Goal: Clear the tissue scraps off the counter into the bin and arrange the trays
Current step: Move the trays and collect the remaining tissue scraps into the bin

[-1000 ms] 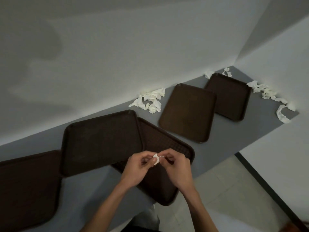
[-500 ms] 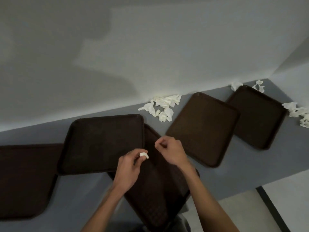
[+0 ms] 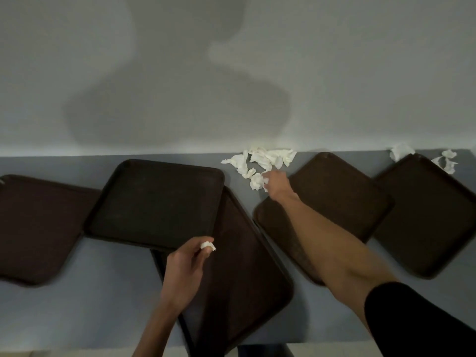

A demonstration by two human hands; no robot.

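Five brown trays lie askew on the grey counter (image 3: pixel 108 305). From 9 o'clock round to 3: the left tray (image 3: pixel 38 228); the second tray (image 3: pixel 157 199), whose near corner rests on top of the middle tray (image 3: pixel 239 279); the fourth tray (image 3: pixel 334 202); and the right tray (image 3: pixel 432 215). The middle tray hangs over the counter's near edge at 6 o'clock. The fourth and right trays meet edge to edge; I cannot tell which lies on top.

The left hand (image 3: pixel 184 271) is above the spot where the second and middle trays overlap. Its thumb and fingertips pinch a small white wad (image 3: pixel 207 245), and the other fingers are curled.

The right hand (image 3: pixel 277 182) is stretched out toward 12 o'clock, at the tissue pile (image 3: pixel 262 158). The pile lies against the wall (image 3: pixel 360 73), between the second and fourth trays. The hand's fingertips are at the nearest scrap (image 3: pixel 256 181), but they are blurred, so I cannot tell whether they have closed on it or only touch it. The forearm crosses the fourth tray, and its black sleeve (image 3: pixel 425 325) shows at 4 o'clock.

A lone scrap (image 3: pixel 400 150) sits by the wall at the right tray's 11 o'clock. Torn bits (image 3: pixel 447 163) lie at its 1 o'clock.
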